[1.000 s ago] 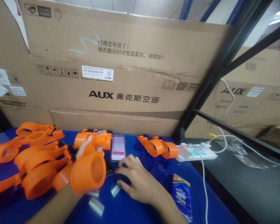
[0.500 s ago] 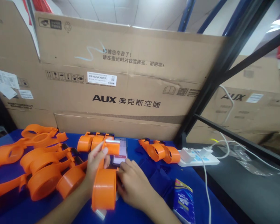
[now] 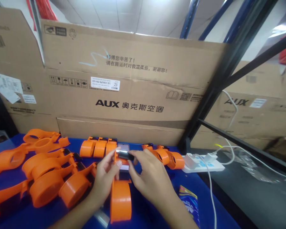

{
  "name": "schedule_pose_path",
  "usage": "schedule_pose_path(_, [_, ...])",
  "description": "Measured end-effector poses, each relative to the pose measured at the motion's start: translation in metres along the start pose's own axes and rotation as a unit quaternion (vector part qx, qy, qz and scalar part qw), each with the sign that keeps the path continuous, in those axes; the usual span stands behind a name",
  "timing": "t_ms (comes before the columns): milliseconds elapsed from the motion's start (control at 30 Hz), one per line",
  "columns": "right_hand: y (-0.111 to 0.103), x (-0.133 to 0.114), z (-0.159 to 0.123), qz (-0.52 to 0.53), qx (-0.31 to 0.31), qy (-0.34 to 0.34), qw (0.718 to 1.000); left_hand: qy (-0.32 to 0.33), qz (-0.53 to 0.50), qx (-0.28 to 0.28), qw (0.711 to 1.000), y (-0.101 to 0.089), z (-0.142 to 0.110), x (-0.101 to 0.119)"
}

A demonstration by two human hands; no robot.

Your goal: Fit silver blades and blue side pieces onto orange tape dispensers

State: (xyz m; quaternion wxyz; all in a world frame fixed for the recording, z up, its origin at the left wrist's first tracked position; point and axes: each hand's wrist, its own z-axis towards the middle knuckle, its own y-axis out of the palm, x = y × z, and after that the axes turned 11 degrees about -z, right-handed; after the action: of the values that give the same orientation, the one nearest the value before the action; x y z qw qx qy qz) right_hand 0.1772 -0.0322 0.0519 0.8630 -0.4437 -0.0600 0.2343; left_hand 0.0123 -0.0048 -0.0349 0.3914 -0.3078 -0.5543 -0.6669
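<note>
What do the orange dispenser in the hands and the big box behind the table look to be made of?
Orange dispenser: apparently moulded plastic, smooth with a slight sheen and uniform colour. Big box: brown corrugated cardboard, matte, with creases, printed text and stuck-on labels. The small dark piece pinched at the dispenser's top is too blurred to judge.

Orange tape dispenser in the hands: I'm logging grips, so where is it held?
Left hand grips the orange plastic tape dispenser near its top; right hand pinches a small dark strip there.
</note>
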Motion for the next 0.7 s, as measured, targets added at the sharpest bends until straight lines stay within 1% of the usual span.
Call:
schedule_pose_path(167, [0.004,-0.001,-0.001,-0.020,-0.016,-0.024,0.999,0.000,-0.001,-0.006,1.000,0.001,-0.002,-0.001])
schedule_pose_path(300, [0.004,-0.004,-0.002,-0.032,-0.030,-0.052,0.998,-0.012,-0.011,-0.011,1.000,0.006,-0.003,0.000])
schedule_pose_path(400, [0.001,-0.001,-0.004,0.020,-0.045,-0.076,0.996,-0.004,-0.025,-0.022,0.999,0.009,-0.002,0.002])
schedule_pose_path(467, [-0.003,0.008,-0.004,0.074,-0.060,-0.077,0.992,-0.013,-0.017,-0.027,0.999,0.011,-0.001,0.003])
schedule_pose_path(533, [-0.005,0.023,-0.001,0.100,-0.070,-0.034,0.992,-0.035,0.002,-0.024,0.999,0.010,0.001,0.002])
schedule_pose_path(567, [-0.004,0.032,0.000,0.090,-0.073,0.007,0.993,-0.042,0.011,-0.020,0.999,0.009,0.001,0.001])
schedule_pose_path(600, [-0.002,0.041,0.002,0.056,-0.082,0.055,0.993,-0.047,0.018,-0.017,0.999,0.008,0.002,0.000])
schedule_pose_path(633, [0.001,0.050,0.004,-0.003,-0.100,0.105,0.989,-0.049,0.023,-0.016,0.998,0.007,0.002,0.000])
schedule_pose_path(667, [0.005,0.058,0.004,-0.076,-0.132,0.144,0.978,-0.051,0.027,-0.017,0.998,0.006,0.002,-0.001])
schedule_pose_path(700, [0.011,0.064,0.004,-0.143,-0.173,0.166,0.960,-0.052,0.029,-0.018,0.998,0.006,0.001,-0.002])
